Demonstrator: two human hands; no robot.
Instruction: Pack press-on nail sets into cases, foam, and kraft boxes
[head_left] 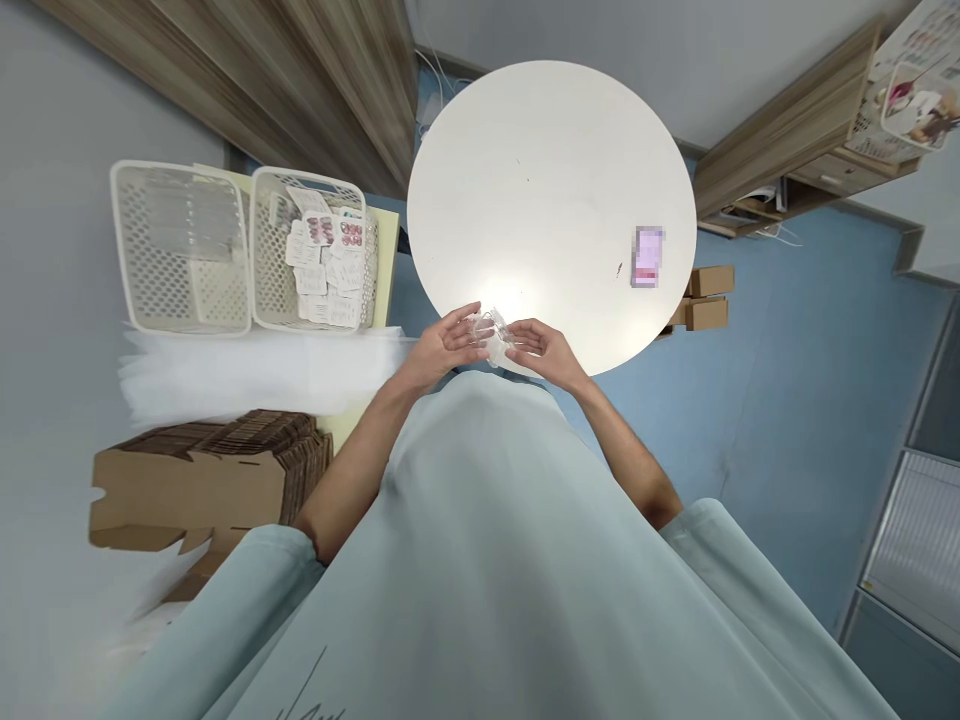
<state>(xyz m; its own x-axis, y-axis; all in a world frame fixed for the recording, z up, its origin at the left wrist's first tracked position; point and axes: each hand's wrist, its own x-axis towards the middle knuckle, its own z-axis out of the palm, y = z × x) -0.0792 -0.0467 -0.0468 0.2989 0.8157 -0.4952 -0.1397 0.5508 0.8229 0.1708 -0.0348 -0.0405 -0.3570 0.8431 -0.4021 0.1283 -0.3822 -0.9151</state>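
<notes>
At the near edge of the round white table [551, 200], a small crumpled piece of clear plastic [493, 345], which looks like a little bag, sits between my hands. A thin curved outline shows in it, too small to make out. My left hand [444, 350] grips its left side, with the fingers pointing right. From the right, my right hand [547, 352] holds the other side between thumb and fingers. Both hands are close to the front of my light green shirt.
Left of the table stand a white basket [259, 270] of carded packets and another basket [124, 260] with clear packaging. White sheets [262, 372] and flattened cardboard boxes [187, 490] lie nearer me. A blurred phone-like object [647, 257] lies on the table's right; small cartons [709, 313] are beyond.
</notes>
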